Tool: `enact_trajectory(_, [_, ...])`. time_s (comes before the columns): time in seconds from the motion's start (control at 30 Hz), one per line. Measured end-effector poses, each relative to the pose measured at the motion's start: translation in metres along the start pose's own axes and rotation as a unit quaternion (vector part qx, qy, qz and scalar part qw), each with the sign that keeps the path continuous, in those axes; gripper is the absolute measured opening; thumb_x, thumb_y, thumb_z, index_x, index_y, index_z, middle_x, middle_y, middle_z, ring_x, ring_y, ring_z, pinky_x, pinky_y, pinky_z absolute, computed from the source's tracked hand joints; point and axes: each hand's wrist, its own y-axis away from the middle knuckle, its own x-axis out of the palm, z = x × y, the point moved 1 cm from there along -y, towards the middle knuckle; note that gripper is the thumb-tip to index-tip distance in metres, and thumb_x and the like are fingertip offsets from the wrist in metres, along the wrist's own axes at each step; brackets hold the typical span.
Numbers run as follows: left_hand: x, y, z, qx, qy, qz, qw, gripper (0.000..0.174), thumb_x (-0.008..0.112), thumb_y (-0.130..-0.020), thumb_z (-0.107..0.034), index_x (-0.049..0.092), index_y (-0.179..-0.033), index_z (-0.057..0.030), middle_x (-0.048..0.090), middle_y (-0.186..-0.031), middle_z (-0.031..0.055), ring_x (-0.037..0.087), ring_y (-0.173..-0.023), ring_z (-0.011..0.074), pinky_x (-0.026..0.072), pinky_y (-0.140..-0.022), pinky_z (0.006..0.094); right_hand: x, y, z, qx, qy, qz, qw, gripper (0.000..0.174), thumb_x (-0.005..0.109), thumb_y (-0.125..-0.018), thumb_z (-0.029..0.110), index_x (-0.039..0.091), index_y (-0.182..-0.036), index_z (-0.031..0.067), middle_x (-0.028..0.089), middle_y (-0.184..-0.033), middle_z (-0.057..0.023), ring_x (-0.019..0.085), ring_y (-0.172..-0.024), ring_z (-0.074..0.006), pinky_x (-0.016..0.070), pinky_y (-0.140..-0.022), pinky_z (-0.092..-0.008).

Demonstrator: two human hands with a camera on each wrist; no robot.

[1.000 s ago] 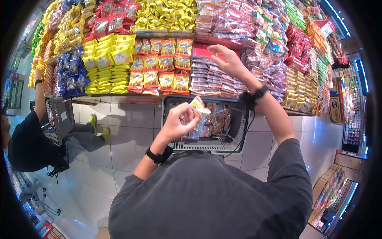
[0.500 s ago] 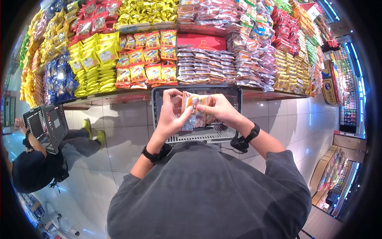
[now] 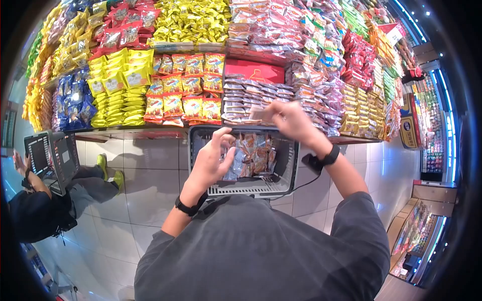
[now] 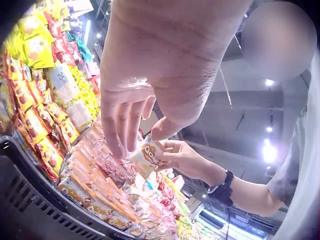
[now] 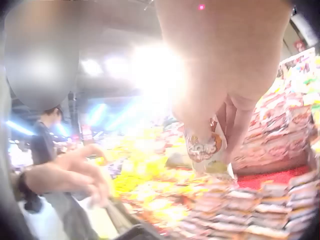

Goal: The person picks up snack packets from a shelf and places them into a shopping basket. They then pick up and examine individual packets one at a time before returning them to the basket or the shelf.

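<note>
My right hand (image 3: 296,120) pinches a small white and orange snack packet (image 5: 207,150) between thumb and fingers, above the front rows of similar stacked packets (image 3: 251,93) on the display. My left hand (image 3: 211,160) is over the left side of a grey shopping basket (image 3: 286,170), its fingers loosely bent with nothing in them. Inside the basket lie several clear and brown snack packets (image 3: 256,150). From the left wrist, the pinched packet overlaps my left fingertips, with my right hand behind it.
Red and yellow packets (image 3: 173,105) lie left of the stacked ones, with yellow bags (image 3: 120,80) further left. A red panel (image 3: 256,71) shows behind the stacks. Another person (image 3: 40,200) with a grey basket (image 3: 63,160) stands at the left.
A packet was in my left hand over the basket, then both hands met at it there. Now the hands are apart, and my right hand has moved forward over the display with a packet.
</note>
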Motion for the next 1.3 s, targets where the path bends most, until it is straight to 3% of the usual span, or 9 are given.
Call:
enact_trajectory(0.23, [0.005,0.016,0.015,-0.063,0.016,0.067,0.996,0.051,0.066,-0.095,-0.001,0.047,-0.142,-0.0062,0.070,-0.109,0.0111,0.067,-0.084,0.0189,0.0559,-0.073,0.0314,-0.004,-0.112,-0.135,-0.022,0.124,-0.108,0.986,0.022,0.054,-0.094,0.002,0.052,-0.116,-0.0007,0.066,-0.082,-0.0322,0.066,-0.083,-0.0513,0.0517,-0.071,-0.0559])
enact_trajectory(0.37, [0.008,0.018,0.016,-0.087,0.051,0.065,0.993,0.058,0.066,-0.096,-0.003,0.042,-0.148,-0.0078,0.071,-0.110,0.0125,0.068,-0.082,0.0205,0.0566,-0.076,0.0347,0.028,-0.138,-0.186,-0.061,0.202,-0.023,0.977,0.054,0.056,-0.087,0.001,0.051,-0.141,0.0005,0.069,-0.090,-0.0313,0.068,-0.087,-0.0485,0.0537,-0.076,-0.0570])
enact_trajectory(0.43, [0.004,0.017,0.018,-0.093,0.036,0.071,0.992,0.056,0.066,-0.097,-0.004,0.043,-0.147,-0.0074,0.071,-0.108,0.0130,0.069,-0.082,0.0219,0.0567,-0.077,0.0351,0.027,-0.137,-0.172,0.048,0.268,0.070,0.960,0.045,0.056,-0.096,0.011,0.056,-0.141,0.0075,0.069,-0.109,-0.0279,0.066,-0.101,-0.0465,0.0535,-0.085,-0.0553])
enact_trajectory(0.6, [-0.001,0.017,0.035,-0.075,-0.019,0.084,0.993,0.047,0.065,-0.098,-0.007,0.048,-0.142,-0.0060,0.072,-0.104,0.0140,0.071,-0.085,0.0258,0.0569,-0.077,0.0363,0.046,-0.142,-0.236,-0.067,0.147,0.077,0.984,0.041,0.056,-0.101,0.020,0.058,-0.142,0.0168,0.069,-0.108,-0.0280,0.067,-0.101,-0.0479,0.0550,-0.089,-0.0542])
enact_trajectory(0.87, [-0.001,0.015,0.037,-0.063,-0.028,0.082,0.994,0.025,0.063,-0.098,-0.006,0.061,-0.122,0.0005,0.071,-0.099,0.0155,0.071,-0.083,0.0267,0.0565,-0.076,0.0366,0.038,-0.144,-0.203,0.069,0.135,0.139,0.979,0.043,0.051,-0.099,0.015,0.058,-0.141,0.0158,0.062,-0.136,-0.0244,0.059,-0.125,-0.0440,0.0480,-0.105,-0.0509])
enact_trajectory(1.1, [-0.005,0.021,0.045,-0.081,-0.028,0.086,0.993,0.022,0.062,-0.098,-0.005,0.062,-0.118,0.0016,0.071,-0.097,0.0155,0.069,-0.081,0.0251,0.0553,-0.077,0.0358,0.039,-0.151,-0.177,0.055,0.137,0.168,0.975,0.042,0.054,-0.099,0.019,0.058,-0.141,0.0156,0.067,-0.130,-0.0219,0.062,-0.122,-0.0427,0.0496,-0.101,-0.0495])
enact_trajectory(1.23, [-0.008,0.023,0.049,-0.102,0.010,0.092,0.990,0.020,0.059,-0.099,-0.002,0.062,-0.118,0.0014,0.070,-0.094,0.0152,0.069,-0.081,0.0233,0.0548,-0.076,0.0342,0.045,-0.162,-0.207,0.065,0.150,0.179,0.970,0.054,0.061,-0.092,0.021,0.052,-0.145,0.0158,0.068,-0.116,-0.0304,0.065,-0.109,-0.0467,0.0533,-0.092,-0.0517])
enact_trajectory(1.27, [-0.008,0.022,0.050,-0.111,0.015,0.087,0.990,0.021,0.058,-0.095,-0.005,0.062,-0.115,0.0009,0.070,-0.097,0.0207,0.070,-0.091,0.0377,0.0549,-0.079,0.0415,0.046,-0.163,-0.217,-0.013,0.180,0.158,0.971,0.054,0.061,-0.091,0.022,0.052,-0.143,0.0135,0.069,-0.110,-0.0323,0.066,-0.104,-0.0488,0.0542,-0.089,-0.0528])
enact_trajectory(1.3, [-0.006,0.023,0.057,-0.107,0.013,0.080,0.991,0.021,0.059,-0.095,-0.005,0.063,-0.115,0.0009,0.071,-0.095,0.0193,0.071,-0.087,0.0344,0.0553,-0.078,0.0396,0.032,-0.157,-0.182,0.033,0.160,0.187,0.969,0.054,0.062,-0.091,0.018,0.052,-0.142,0.0052,0.064,-0.127,-0.0308,0.063,-0.118,-0.0456,0.0520,-0.097,-0.0466])
